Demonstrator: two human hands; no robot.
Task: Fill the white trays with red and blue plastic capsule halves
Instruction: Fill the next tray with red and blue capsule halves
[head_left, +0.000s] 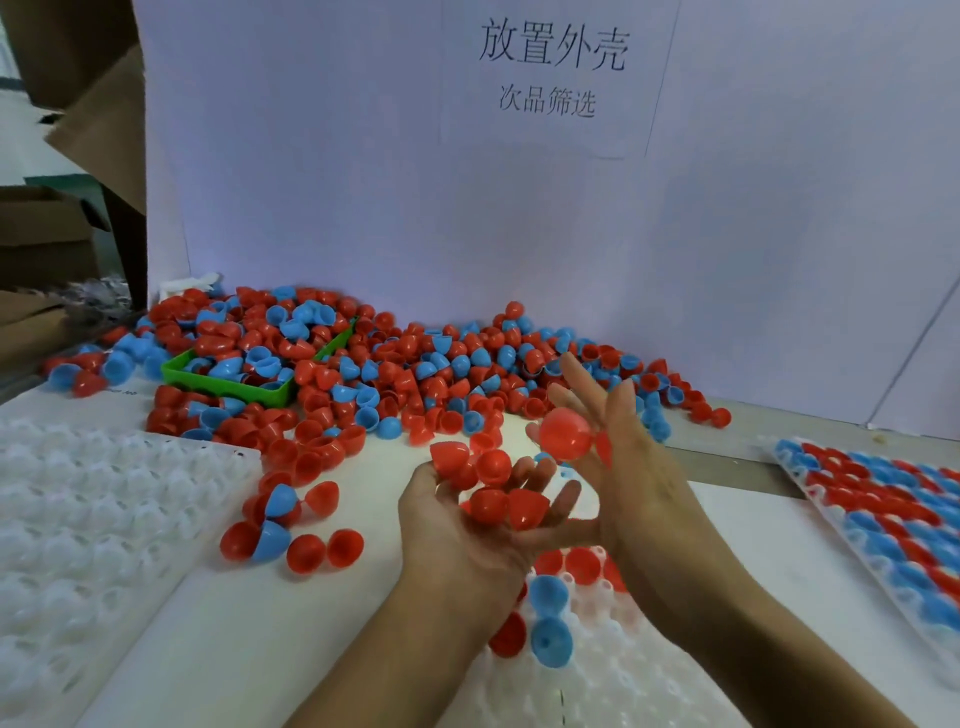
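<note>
I see my left hand (467, 525) palm up, its grip cupped around several red halves (506, 506). My right hand (618, 457) pinches one red half (565, 434) just above them. Below my wrists a white tray (613, 670) holds a few red and blue halves; the big pile (395, 374) lies on the table (249, 639) behind.

White backboard (363, 156) with printed paper sign (553, 67); cardboard boxes (47, 234) far left; green bin (228, 382) among pile.
</note>
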